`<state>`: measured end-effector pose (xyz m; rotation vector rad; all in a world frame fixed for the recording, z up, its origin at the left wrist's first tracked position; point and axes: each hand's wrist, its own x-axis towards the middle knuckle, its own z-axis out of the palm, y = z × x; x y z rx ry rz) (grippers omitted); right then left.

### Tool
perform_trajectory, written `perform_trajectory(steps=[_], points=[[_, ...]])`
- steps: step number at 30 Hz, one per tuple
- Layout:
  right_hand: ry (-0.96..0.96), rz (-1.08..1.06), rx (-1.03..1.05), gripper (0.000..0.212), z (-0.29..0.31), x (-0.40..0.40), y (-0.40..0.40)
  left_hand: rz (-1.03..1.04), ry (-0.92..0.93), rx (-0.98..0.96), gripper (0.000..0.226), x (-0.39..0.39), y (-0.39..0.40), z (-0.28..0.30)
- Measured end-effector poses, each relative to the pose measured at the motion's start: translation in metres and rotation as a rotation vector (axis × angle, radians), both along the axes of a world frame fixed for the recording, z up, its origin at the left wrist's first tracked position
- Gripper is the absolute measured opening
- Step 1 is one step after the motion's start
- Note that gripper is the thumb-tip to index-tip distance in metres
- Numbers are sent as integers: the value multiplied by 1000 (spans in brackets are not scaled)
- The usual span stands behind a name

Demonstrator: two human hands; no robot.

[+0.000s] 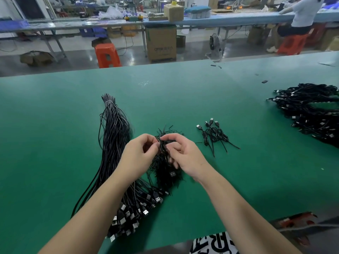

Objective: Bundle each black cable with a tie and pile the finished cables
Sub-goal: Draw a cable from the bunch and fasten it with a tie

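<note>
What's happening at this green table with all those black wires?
A person is bundling black cables. Both hands, left hand and right hand, pinch a coiled cable over the heap of ties. Unbundled cables lie to the left, a few finished ones to the right, and a big finished pile sits far right.

Bare green table mat (183,92) is lying open ahead; a long tied sheaf of black cables (113,143) is blocking leftward, a heaped black cable pile (311,110) rightward
</note>
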<state>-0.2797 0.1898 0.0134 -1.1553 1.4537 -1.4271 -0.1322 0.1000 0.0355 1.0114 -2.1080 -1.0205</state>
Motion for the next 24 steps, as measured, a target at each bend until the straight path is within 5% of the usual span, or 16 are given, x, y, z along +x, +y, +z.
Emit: perform_trajectory(steps=[5, 8, 12, 19, 24], points=[[64, -17, -5, 48, 0, 0, -4, -46, 41, 77, 18, 1, -4, 2], [-15, -123, -28, 18, 1, 2, -8, -70, 19, 34, 14, 3, -4, 3], [-53, -145, 46, 25, 0, 3, -8, -83, -88, -339, 2, 2, 6, 4], [-170, -126, 145, 18, 2, 3, -11, -251, -270, -907, 15, 0, 9, 1], [-186, -106, 72, 6, 2, 0, -12, -150, -152, -492, 3, 2, 7, 0]])
